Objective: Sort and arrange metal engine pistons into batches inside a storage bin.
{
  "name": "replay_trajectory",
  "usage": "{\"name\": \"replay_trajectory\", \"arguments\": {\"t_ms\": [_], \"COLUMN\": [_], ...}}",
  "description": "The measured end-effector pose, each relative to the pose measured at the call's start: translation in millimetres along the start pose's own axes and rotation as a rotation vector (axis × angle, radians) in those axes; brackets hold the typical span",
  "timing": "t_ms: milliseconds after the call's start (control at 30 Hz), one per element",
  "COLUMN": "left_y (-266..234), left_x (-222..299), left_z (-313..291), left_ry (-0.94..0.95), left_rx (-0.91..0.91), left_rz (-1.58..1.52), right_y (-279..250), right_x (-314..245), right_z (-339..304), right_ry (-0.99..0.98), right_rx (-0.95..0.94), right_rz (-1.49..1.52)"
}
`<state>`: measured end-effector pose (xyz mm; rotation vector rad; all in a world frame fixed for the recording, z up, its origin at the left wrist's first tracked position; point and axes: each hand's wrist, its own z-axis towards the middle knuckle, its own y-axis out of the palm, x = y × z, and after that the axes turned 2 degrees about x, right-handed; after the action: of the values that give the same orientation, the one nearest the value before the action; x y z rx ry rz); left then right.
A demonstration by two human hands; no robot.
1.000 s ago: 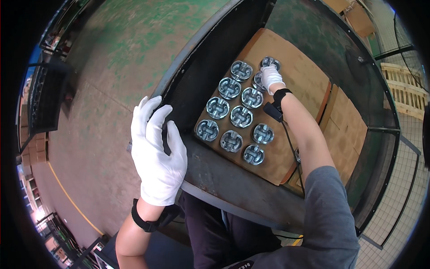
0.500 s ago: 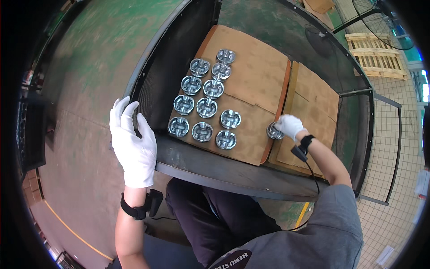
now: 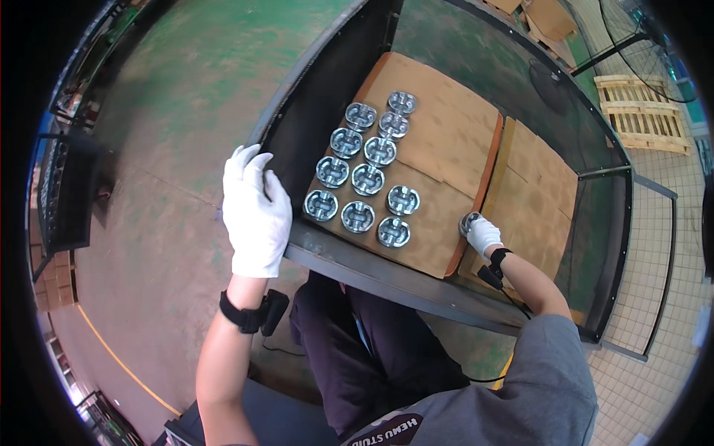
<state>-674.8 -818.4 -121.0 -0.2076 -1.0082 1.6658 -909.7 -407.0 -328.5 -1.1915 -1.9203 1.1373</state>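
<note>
Right hand (image 3: 483, 235), white glove, grips one metal piston (image 3: 468, 221) by its near right side, fingers bent round it; piston sits at the seam of the two cardboard sheets, by the near end, can't tell if it touches down. Left hand (image 3: 256, 212), also white-gloved, holds nothing visible, fingers loosely bent and released, beside the cart's dark left wall (image 3: 297, 104); contact with the wall unclear. Eleven more silver pistons (image 3: 367, 179), hollow side up, stand on the left cardboard sheet (image 3: 446, 104): four in the leftmost line, five in the next, two at the near end of a third. Some neighbours look close to touching. Right cardboard sheet (image 3: 539, 178) lies beside it in the same black metal cart, near rim (image 3: 357, 269) running in front of the person's dark trousers (image 3: 372, 334). Each wrist has a black strap with a small black module; thin cable trails from the right one. Grey short sleeve (image 3: 543, 364) on right arm. Beyond the cart: wooden pallet (image 3: 643, 114) upper right, cardboard box (image 3: 550, 16) near top. Worn green floor (image 3: 193, 111) at left, yellow line (image 3: 126, 359) lower left.
</note>
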Motion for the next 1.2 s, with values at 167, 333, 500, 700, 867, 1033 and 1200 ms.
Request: {"name": "replay_trajectory", "arguments": {"t_ms": [167,333,500,700,867,1033,1200], "left_y": [-10.2,-69.5,-176.3,-381.3,-461.8,-524.1,-591.4], "left_x": [-6.3,12.0,115.5,242.0,368.1,448.7,505.7], "left_z": [4.4,-41.0,-167.8,-344.4,-447.1,-503.7,-581.8], "left_ry": [0.061,-0.252,-0.388,-1.118,-1.458,-1.635,-2.135], "left_rx": [0.136,0.077,0.324,0.076,0.189,0.075,0.13], "left_rz": [-0.052,0.021,-0.044,-0.101,-0.111,0.093,0.535], "right_y": [-68.7,-217.5,-233.3,-220.5,-152.0,-108.0,-87.7], "right_x": [-6.8,-95.1,-96.4,-202.0,-251.0,-268.4,-291.1], "right_z": [-9.8,-124.7,-156.9,-307.3,-470.9,-542.6,-605.6], "right_ry": [-0.236,-0.589,-0.9,-1.617,-2.085,-1.755,-1.684], "right_rx": [-0.172,-0.187,-0.055,-0.645,-0.752,-1.198,-1.255], "right_rz": [0.39,0.94,1.293,0.684,0.229,0.182,0.083]}}
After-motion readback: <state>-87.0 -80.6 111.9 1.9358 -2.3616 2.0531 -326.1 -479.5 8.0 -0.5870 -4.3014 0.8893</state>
